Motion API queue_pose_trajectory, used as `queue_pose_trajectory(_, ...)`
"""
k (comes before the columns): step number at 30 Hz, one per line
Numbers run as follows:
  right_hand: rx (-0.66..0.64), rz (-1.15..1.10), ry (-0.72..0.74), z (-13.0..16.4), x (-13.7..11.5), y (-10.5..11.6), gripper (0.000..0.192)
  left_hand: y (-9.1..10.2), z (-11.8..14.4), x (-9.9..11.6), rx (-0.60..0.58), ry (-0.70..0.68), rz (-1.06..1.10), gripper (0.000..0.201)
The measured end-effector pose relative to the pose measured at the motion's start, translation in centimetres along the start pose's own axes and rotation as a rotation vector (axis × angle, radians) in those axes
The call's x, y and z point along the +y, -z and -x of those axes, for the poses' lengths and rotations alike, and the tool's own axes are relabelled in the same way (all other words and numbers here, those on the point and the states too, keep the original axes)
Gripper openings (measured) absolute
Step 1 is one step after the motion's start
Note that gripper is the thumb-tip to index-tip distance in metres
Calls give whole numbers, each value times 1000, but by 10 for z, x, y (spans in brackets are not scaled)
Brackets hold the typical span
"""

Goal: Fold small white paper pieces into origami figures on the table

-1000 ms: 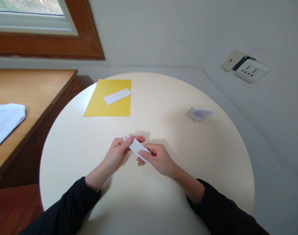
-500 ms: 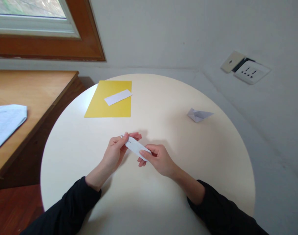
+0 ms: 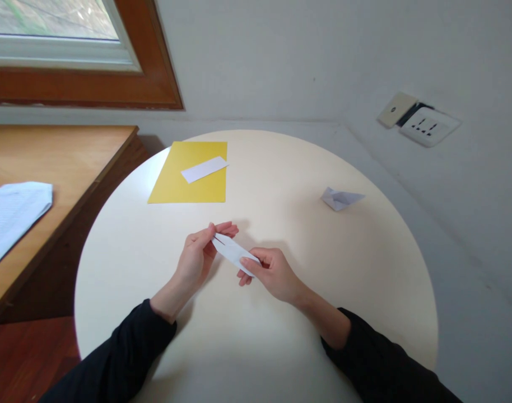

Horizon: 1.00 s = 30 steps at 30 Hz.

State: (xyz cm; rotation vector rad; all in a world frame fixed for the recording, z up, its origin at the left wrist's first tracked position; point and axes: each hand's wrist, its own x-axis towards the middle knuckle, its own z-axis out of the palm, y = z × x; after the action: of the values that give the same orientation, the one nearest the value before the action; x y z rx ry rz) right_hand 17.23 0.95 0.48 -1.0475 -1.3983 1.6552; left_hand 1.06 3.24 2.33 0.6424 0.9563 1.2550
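Across the centre and foot of the frame, round white table point(image 3: 281, 168): its top looks smooth, so any paper let go could slide.

Yellow sheet point(image 3: 167, 187), upper left of centre: lies flat near the table's far edge, where a knock might push a corner over.

Right hand point(image 3: 277, 274), just below centre: pinches the lower right end of the paper, thumb above, fingers beneath; too hard a squeeze could leave a stray crease.

Left hand point(image 3: 197, 252), left of centre: pinches the pointed upper left end, other fingers reaching past; a sideways twist could bend the tip.

Folded white paper point(image 3: 234, 252), centre: held aslant between the two; a dark line near its point, seemingly a gap between folded edges, might spread under uneven pulling.

White strip point(image 3: 204, 169), upper left of centre: rests on the yellow sheet, one tip just past its right edge, easily brushed off.

Small folded piece point(image 3: 340, 199), right of frame: sits apart; a careless bump might flatten its raised fold.
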Motion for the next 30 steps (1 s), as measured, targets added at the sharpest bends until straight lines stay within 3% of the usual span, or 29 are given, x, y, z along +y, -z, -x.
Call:
queue_pose_trajectory(6, 25, -12, -4, 1, 2, 3, 45, 5, -11, 5, 130, -12, 99, 30)
queue_pose_trajectory(10, 140, -21, 61, -1, -1, 2, 45, 1, -6, -1, 4, 10, 2, 46)
queue_pose_trajectory(15, 298, -41, 124, -1, -4, -1, 41, -5, 7, -8, -104, -61, -294, 34)
queue_pose_trajectory(19, 292, -49, 130, -1, -3, -2, 40, -8, 12, -11, -158, -64, -339, 24)
queue_pose_trajectory(30, 221, -20, 117, -1, 0, 0, 39, -10, 13, -13, -323, -22, -271, 24)
